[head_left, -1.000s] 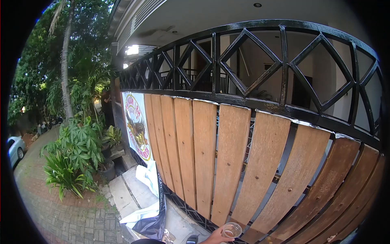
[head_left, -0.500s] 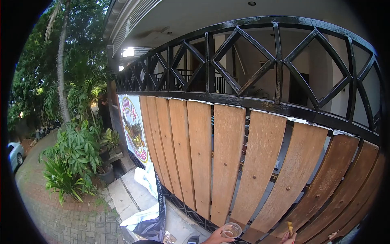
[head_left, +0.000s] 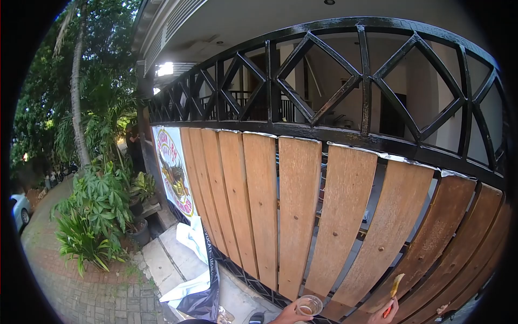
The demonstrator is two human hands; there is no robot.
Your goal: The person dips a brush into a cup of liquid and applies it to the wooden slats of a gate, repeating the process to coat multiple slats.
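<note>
My left hand [head_left: 290, 315] is closed around a clear plastic cup [head_left: 309, 305] at the bottom edge of the head view. A little liquid seems to be in the cup, though its amount is hard to tell. To the right, my right hand [head_left: 384, 314] grips a paintbrush [head_left: 397, 282] by its red-orange handle. The yellowish bristles point up, in front of or against a darker brown wooden board [head_left: 437, 237]; contact is not certain. Left of it stands a paler, dry-looking board [head_left: 393, 216].
A black metal frame [head_left: 334, 131] with diamond shapes tops the boards. At left hangs a printed banner [head_left: 174, 170], with loose sheeting [head_left: 189, 291] on the concrete below. Potted plants [head_left: 141, 232], a brick path [head_left: 108, 297] and a parked car [head_left: 20, 209] lie further left. Someone in dark clothes [head_left: 135, 148] stands behind the plants.
My right hand has moved slightly up and right, taking the paintbrush higher along the darker board. The left hand and cup stay nearly in place. The view has shifted a little.
</note>
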